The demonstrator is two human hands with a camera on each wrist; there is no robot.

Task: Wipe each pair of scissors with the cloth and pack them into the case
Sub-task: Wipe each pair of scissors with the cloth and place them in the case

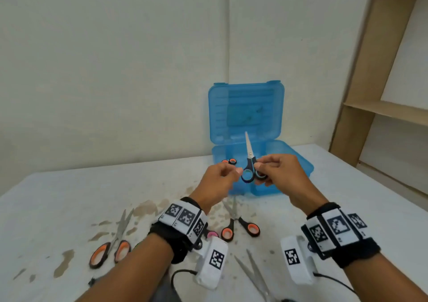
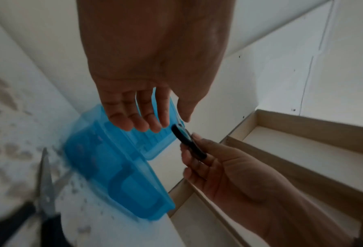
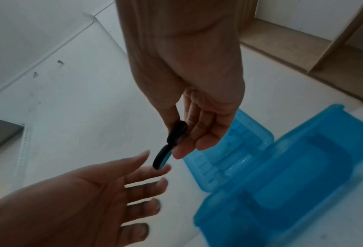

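Scissors in hand: a small pair of steel-bladed scissors with black and blue plastic loop handles (image 1: pixel 249 162) is held above the table, blades closed and pointing up, in front of the open case.
Right hand: the right hand (image 1: pixel 281 173) pinches one handle loop between thumb and fingertips.
Left hand: the left hand (image 1: pixel 217 181) is just beside the other loop, fingers (image 3: pixel 146 168) loosely spread and holding nothing (whether a fingertip touches the loop cannot be told).
Case: a translucent blue plastic case with a hinged lid (image 1: pixel 298 160) sits open at the far side of the white, stained table (image 1: pixel 58 197), lid upright.
Packed so far: black and orange handle loops (image 1: pixel 230 161) show at the case's left rim, so at least one pair seems to be in; the rest of the inside is blurred.
Left to do: an orange-handled pair (image 1: pixel 111 246) at the left, an open orange-handled pair (image 1: pixel 238 225) near the middle and steel blades (image 1: pixel 252 274) near the bottom edge lie on the table, judged not yet packed.
Cloth: none can be made out.
Writing: no brand or readable words; only black and white square code markers on the wristbands (image 1: pixel 185 218).
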